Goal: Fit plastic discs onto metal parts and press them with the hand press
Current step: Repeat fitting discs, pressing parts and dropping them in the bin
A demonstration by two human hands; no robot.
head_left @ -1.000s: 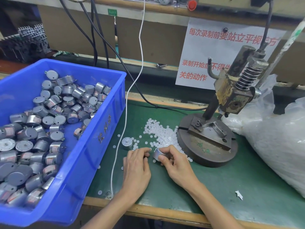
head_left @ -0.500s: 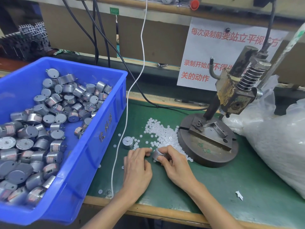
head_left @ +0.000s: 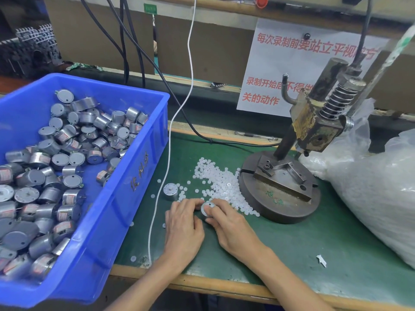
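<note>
My right hand (head_left: 231, 227) grips a small round metal part (head_left: 206, 207) low over the green mat, its flat face tilted up. My left hand (head_left: 183, 223) lies beside it with the fingertips curled at the part's left edge; whether they pinch a disc is hidden. A heap of small white plastic discs (head_left: 219, 182) is spread just beyond both hands. A second metal part (head_left: 170, 191) stands upright on the mat to the left of the heap. The hand press (head_left: 314, 129) stands at the right on its round base (head_left: 280, 207), with nothing in its fixture.
A blue bin (head_left: 125, 182) full of several metal parts fills the left side. A white cable (head_left: 161, 187) runs down the mat between bin and hands. Clear plastic bags (head_left: 381, 198) of discs lie at the right. A paper scrap (head_left: 321, 260) lies near the front edge.
Both hands stay in place around the metal part; the fingers have shifted slightly on it, and the part's face shows a little more.
</note>
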